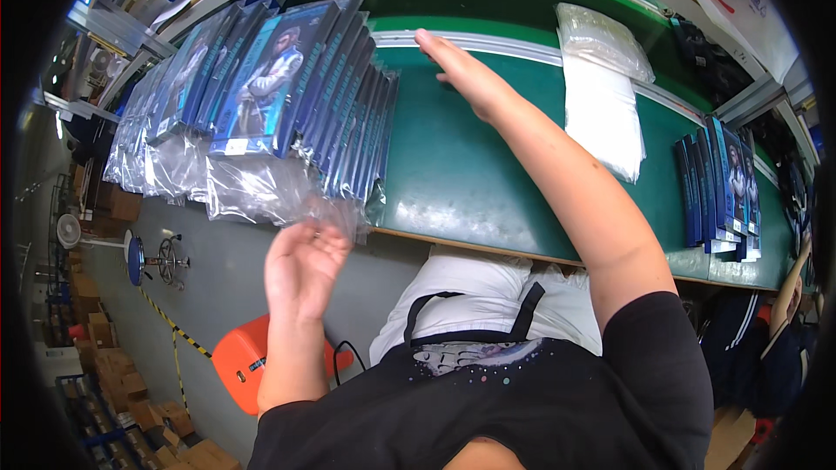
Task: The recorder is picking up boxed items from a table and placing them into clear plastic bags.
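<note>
Boxes in clear plastic bags (277, 87) stand in tight rows on the left of the green worktable (470, 174). They are blue, with a printed figure on the front, and loose bag ends (252, 187) overhang the near edge. My left hand (305, 265) is at these bag ends, palm up, its fingers loosely bent and apart against the slightly blurred film. It has no visible grip on a box. To the right of the rows, my right hand (461, 74) reaches toward the back of the table, fingers stretched out and holding nothing.
A pile of clear plastic bags (603, 109) lies at the table's back. More blue boxes (718, 183) stand at the right, near another person's arm (788, 292). An orange stool (244, 361), a round blue stool (135, 259) and cartons (113, 374) are on the floor.
</note>
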Motion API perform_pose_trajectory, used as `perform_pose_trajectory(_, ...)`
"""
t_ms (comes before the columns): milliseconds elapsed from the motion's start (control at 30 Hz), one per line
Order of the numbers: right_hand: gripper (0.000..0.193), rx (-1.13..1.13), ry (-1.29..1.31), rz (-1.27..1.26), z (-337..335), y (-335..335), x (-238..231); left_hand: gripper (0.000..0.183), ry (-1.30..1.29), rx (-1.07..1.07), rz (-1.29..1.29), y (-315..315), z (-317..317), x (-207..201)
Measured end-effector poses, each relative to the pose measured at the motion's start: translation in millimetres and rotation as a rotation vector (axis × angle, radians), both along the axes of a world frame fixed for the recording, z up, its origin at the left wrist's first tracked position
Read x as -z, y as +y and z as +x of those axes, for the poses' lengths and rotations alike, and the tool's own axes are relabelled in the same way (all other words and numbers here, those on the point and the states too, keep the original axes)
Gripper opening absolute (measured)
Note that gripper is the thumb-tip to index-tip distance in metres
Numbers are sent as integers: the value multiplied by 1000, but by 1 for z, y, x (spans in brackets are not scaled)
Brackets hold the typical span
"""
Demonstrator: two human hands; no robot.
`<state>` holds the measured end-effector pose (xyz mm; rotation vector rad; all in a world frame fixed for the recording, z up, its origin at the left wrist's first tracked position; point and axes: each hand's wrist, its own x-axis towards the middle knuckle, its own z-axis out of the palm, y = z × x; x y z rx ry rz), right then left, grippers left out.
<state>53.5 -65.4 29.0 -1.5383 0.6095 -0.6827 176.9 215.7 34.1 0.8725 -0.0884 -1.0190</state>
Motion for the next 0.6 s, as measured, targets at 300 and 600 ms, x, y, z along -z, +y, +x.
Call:
perform_pose_trajectory(300, 90, -130, 35, 26, 73, -8, -2, 39, 368, 200, 120, -64, 23, 10)
perform_pose_trajectory(600, 86, -38, 141, 322, 88, -39, 8, 36, 232, 288, 199, -63, 34, -3)
